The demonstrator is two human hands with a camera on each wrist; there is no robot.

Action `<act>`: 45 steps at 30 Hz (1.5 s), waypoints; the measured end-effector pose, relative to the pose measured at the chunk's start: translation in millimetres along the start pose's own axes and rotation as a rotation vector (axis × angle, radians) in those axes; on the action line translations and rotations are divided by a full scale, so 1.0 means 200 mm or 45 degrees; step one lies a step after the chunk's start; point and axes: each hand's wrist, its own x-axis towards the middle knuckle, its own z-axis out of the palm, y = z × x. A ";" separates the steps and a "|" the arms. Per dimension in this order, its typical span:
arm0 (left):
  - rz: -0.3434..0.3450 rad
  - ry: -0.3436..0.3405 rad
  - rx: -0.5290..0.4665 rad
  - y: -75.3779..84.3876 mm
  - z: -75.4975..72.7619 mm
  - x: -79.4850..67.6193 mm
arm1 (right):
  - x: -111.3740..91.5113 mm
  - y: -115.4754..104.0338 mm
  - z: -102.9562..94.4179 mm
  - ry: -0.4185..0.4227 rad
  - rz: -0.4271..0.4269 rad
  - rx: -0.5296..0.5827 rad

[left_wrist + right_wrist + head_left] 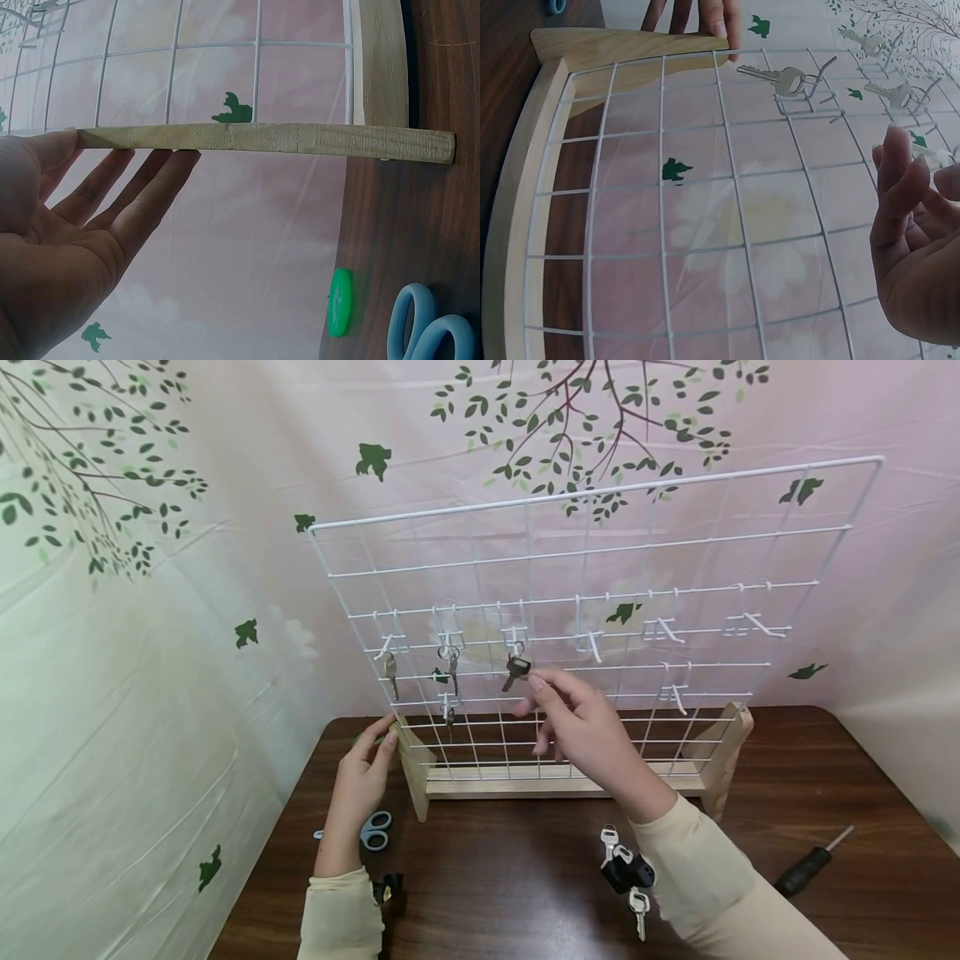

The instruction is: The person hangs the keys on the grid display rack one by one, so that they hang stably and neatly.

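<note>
My right hand pinches a dark-headed key between thumb and forefinger. That key's ring is at a white hook on the wire grid rack. With thumb and fingertips, my left hand holds the upper end of the rack's wooden side piece; in the left wrist view several fingers lie along its outer face. To the left of the pinched key hang a brass-coloured key, another key on a ring, and a small key on a lower hook. The right wrist view hides the pinched key.
More white hooks line the grid's right side. On the dark wooden table lie loose keys, some with black heads, a screwdriver at right and blue-handled scissors at left. A green ring-shaped thing is near the scissors.
</note>
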 end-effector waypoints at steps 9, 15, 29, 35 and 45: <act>-0.017 -0.001 -0.006 0.01 0.00 -0.01 | -0.08 0.05 -0.07 0.009 0.028 -0.038; -0.021 -0.010 0.003 0.02 -0.01 0.00 | -0.16 0.10 -0.14 0.063 0.042 -0.060; -0.046 -0.046 -0.093 0.03 -0.01 0.00 | -0.32 0.33 -0.22 0.156 0.270 -0.002; -0.052 -0.050 -0.102 0.03 0.00 0.00 | -0.35 0.45 -0.22 0.162 0.419 0.000; -0.028 -0.034 -0.077 0.02 0.00 0.00 | -0.38 0.64 -0.27 0.032 0.621 -0.193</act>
